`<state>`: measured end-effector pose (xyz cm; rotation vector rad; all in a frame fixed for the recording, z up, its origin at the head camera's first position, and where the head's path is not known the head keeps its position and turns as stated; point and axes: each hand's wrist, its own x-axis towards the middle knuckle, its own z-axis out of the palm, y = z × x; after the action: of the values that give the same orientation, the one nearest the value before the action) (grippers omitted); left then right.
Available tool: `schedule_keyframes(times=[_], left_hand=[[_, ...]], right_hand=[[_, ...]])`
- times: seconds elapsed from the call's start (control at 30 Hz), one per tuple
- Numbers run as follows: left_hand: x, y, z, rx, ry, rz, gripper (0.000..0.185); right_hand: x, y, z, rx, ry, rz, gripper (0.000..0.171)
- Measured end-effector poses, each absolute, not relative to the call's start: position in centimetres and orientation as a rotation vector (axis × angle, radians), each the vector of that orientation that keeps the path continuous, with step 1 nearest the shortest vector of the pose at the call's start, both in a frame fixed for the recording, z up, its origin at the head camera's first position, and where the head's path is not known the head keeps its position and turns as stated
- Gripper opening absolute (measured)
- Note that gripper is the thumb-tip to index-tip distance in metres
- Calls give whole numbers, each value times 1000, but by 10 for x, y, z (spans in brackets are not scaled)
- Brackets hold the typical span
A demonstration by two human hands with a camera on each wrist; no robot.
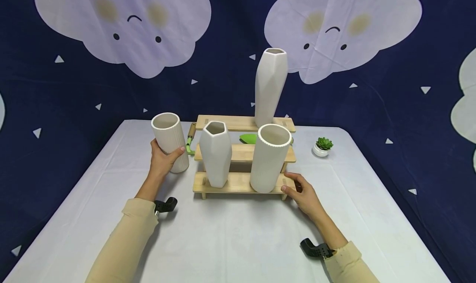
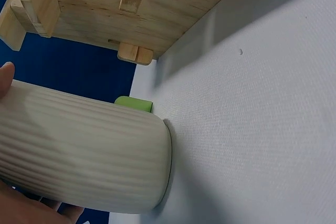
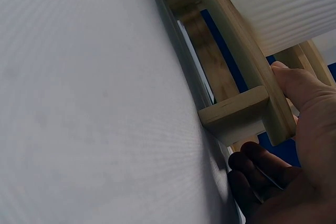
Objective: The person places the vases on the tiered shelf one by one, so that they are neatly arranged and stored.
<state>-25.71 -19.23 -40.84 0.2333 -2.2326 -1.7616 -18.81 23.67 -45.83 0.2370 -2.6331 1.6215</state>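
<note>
My left hand (image 1: 162,161) grips a ribbed white vase (image 1: 172,140) round its side, left of a three-tier wooden stand (image 1: 238,184). In the left wrist view the base of this ribbed vase (image 2: 105,150) is close to the white cloth. At the stand's lowest tier, my right hand (image 1: 305,196) holds the right end between thumb and fingers. The right wrist view has the thumb (image 3: 299,85) on the board's edge and the other fingers curled below. On the lowest tier stand a faceted white vase (image 1: 216,155) and a cylindrical vase with a beaded rim (image 1: 268,163).
A tall faceted vase (image 1: 270,84) stands on the top tier. Behind the stand lie a green hand tool with a wooden handle (image 1: 191,131) and a green blade (image 1: 248,139). A small potted succulent (image 1: 322,147) sits to the right on the white tablecloth (image 1: 230,241).
</note>
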Motion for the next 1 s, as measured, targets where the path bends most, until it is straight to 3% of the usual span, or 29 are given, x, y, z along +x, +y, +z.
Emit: schedule_keyframes(times=[0.67, 1.0], left_hand=[[-253, -192, -405, 251, -2198, -1740, 85], [-248, -192, -386, 230, -2177, -1742, 85]], right_hand=[[-187, 238, -459, 233, -2626, 1631, 50], [-187, 237, -458, 235, -2629, 1612, 50]])
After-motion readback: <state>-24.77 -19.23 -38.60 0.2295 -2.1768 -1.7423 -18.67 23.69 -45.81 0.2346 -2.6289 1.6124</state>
